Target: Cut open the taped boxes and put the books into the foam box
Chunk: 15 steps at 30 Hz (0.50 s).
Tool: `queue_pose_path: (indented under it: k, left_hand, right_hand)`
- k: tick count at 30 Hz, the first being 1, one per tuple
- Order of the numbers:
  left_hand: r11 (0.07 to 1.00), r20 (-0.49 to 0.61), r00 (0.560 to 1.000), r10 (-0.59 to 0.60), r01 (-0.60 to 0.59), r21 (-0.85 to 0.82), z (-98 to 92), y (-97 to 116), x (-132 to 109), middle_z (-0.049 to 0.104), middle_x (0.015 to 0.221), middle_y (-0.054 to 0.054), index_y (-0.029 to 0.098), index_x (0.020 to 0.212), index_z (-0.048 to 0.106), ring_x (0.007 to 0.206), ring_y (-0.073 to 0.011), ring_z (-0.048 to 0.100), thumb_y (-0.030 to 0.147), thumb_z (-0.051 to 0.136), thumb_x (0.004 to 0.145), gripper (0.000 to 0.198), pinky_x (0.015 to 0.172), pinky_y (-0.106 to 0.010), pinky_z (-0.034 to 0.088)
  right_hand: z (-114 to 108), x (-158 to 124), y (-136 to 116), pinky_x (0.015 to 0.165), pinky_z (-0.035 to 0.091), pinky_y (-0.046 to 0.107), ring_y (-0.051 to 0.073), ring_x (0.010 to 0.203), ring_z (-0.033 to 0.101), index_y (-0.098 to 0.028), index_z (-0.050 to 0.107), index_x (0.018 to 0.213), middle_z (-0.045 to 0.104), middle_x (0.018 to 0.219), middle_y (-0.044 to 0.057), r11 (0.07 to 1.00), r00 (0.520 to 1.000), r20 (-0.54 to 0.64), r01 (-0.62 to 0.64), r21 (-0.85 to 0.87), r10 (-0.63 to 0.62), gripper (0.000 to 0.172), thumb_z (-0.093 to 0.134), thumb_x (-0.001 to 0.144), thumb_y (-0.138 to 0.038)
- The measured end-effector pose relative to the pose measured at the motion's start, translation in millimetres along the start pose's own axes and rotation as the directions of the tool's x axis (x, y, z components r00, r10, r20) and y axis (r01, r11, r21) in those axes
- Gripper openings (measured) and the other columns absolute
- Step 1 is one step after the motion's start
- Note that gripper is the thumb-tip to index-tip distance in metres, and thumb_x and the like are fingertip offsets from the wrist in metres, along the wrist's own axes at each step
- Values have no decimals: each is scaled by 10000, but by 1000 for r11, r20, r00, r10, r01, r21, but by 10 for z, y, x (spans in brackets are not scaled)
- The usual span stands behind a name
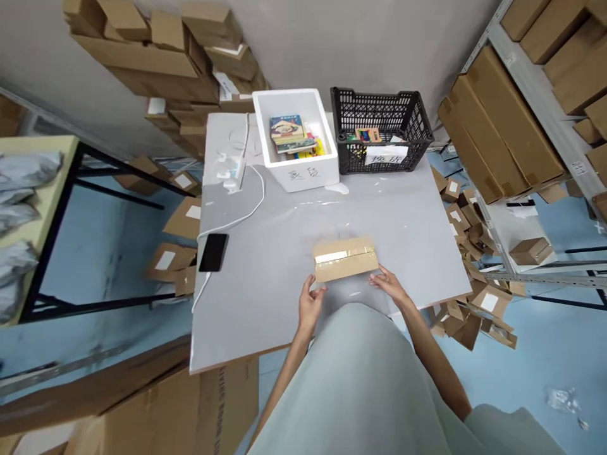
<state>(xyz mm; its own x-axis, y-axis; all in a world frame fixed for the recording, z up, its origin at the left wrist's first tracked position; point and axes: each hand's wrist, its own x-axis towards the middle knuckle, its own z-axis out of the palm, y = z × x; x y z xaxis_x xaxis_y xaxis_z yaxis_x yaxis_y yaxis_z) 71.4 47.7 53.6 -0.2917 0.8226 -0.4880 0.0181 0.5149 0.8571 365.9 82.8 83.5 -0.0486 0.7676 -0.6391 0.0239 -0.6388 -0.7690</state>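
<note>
A small brown cardboard box (345,259) with shiny tape across its top lies on the grey table (265,253), near the front edge. At its lower left corner is my left hand (311,303), thumb and fingers apart. My right hand (387,282) is beside the lower right corner, its fingers spread. Neither hand is wrapped round the box; whether the fingertips touch it is hard to tell.
A white foam box (303,174) with books and a black crate (384,151) stand at the table's back. A phone (214,253), a power strip (233,174) and cables lie left. Cardboard boxes and shelves surround the table.
</note>
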Motion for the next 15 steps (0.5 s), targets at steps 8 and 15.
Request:
queue_pose_path:
  k: [8, 15]
  left_hand:
    - [996, 21, 998, 56, -57, 72, -386, -332, -628, 699, 1329, -130, 213, 1387, 731, 899, -212, 735, 522, 719, 916, 564, 974, -393, 604]
    - [980, 54, 992, 115, -123, 159, -513, -277, -556, 715, 1381, -125, 230, 1327, 765, 956, -229, 736, 374, 668, 947, 417, 1051, -425, 589]
  right_hand:
    - [122, -596, 376, 1042, 617, 479, 307, 1008, 824, -254, 658, 1559, 845, 1052, 73, 995, 998, -58, -45, -93, 40, 921, 864, 760, -663]
    - [-185, -533, 391, 1045, 591, 418, 293, 1069, 791, -230, 749, 1439, 829, 1203, 118, 815, 983, -182, -92, -572, -17, 537, 753, 934, -410]
